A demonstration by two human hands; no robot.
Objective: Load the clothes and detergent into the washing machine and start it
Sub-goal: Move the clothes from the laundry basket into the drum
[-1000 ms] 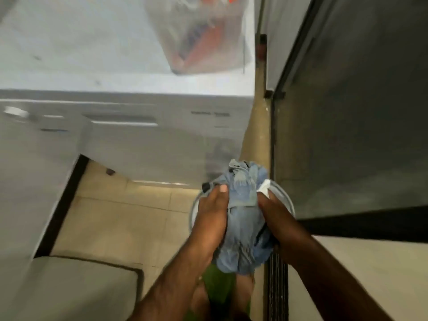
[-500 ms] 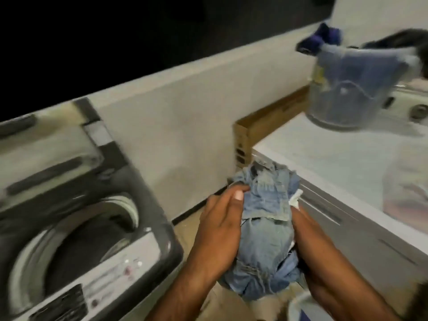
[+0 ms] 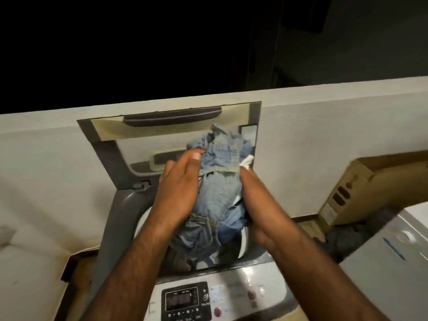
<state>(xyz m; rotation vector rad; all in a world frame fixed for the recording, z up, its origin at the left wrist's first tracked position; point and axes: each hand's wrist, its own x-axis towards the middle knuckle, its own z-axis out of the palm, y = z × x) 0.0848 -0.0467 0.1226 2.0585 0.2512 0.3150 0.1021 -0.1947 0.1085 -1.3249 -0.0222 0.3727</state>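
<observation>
A bundle of light blue denim clothes (image 3: 220,181) hangs over the open drum of a grey top-loading washing machine (image 3: 113,216). My left hand (image 3: 183,188) presses the bundle's left side and my right hand (image 3: 257,205) its right side; together they hold it. The machine's lid (image 3: 108,144) stands upright against the white wall behind. The control panel (image 3: 185,300), with a dark display and round buttons, runs along the near edge. The drum's inside is mostly hidden by the clothes and my arms. No detergent is in view.
A white wall (image 3: 324,126) runs behind the machine. An open cardboard box (image 3: 361,188) stands at the right, with dark cloth (image 3: 347,239) below it. A white appliance top (image 3: 398,258) sits at the lower right. A pale cushioned surface (image 3: 25,262) lies at the left.
The view has swung from the white appliance and floor to the washing machine. Both hands have carried the denim bundle leftwards and now hold it over the open drum.
</observation>
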